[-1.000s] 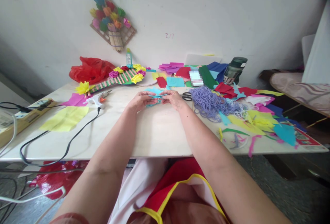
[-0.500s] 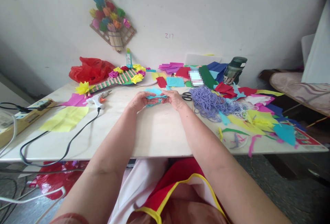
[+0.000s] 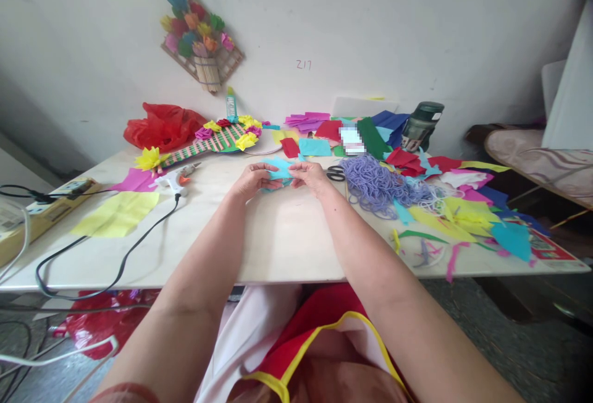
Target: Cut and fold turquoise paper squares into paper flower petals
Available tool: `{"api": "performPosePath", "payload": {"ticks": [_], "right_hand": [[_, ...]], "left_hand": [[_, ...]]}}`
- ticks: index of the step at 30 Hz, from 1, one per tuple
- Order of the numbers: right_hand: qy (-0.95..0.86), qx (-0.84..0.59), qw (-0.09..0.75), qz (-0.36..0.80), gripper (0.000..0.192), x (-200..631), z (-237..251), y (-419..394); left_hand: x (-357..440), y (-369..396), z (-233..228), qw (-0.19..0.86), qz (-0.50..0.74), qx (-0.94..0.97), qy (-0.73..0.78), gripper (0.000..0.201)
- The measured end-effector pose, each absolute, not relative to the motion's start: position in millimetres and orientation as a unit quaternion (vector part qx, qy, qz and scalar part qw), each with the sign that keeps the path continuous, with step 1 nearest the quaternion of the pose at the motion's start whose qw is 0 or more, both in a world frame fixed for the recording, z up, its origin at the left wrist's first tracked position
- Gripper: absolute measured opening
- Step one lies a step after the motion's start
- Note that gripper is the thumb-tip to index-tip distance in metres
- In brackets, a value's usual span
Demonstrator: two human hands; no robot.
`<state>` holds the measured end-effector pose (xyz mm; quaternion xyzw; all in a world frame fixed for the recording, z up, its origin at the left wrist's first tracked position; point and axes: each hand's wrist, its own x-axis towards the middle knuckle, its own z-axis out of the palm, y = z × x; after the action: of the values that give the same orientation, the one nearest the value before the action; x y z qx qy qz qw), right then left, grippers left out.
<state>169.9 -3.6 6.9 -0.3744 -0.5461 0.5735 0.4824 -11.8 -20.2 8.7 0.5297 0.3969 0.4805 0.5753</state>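
Both of my hands meet over the middle of the white table [image 3: 287,242]. My left hand [image 3: 252,180] and my right hand [image 3: 312,177] pinch the same small piece of light blue paper [image 3: 280,171], gathered into folds between the fingertips. Black scissors [image 3: 336,173] lie just right of my right hand. A heap of purple yarn [image 3: 380,183] sits beyond them.
A glue gun [image 3: 178,177] with a black cord lies at the left near yellow [image 3: 118,212] and pink paper sheets. A striped board with paper flowers [image 3: 217,137], a red plastic bag [image 3: 160,125], a glue bottle [image 3: 231,105] and a green flask [image 3: 421,125] stand at the back. Coloured paper scraps [image 3: 463,211] cover the right side.
My hands have drawn closer together, bunching the blue paper from a stretched strip into a tighter, taller fold between the fingertips.
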Motion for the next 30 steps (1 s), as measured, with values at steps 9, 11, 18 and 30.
{"api": "performPosePath", "payload": {"ticks": [9,11,18,30], "right_hand": [[-0.582,-0.372,0.478,0.542,0.011,166.4,5.9,-4.2],[-0.593,-0.373,0.469,0.537,0.014,164.7,5.3,-4.9],[-0.622,-0.364,0.448,0.529,0.014,162.2,3.5,-5.6],[-0.619,-0.379,0.442,0.528,0.01,160.1,0.3,-2.6]], "left_hand": [[-10.9,-19.6,8.7,0.523,0.461,0.551,0.459,0.031],[-8.4,-22.3,9.8,0.496,0.435,0.572,0.488,0.033],[-5.4,-28.2,13.8,0.423,0.357,0.664,0.503,0.038],[-2.5,-29.1,16.1,0.373,0.349,0.687,0.517,0.037]]}}
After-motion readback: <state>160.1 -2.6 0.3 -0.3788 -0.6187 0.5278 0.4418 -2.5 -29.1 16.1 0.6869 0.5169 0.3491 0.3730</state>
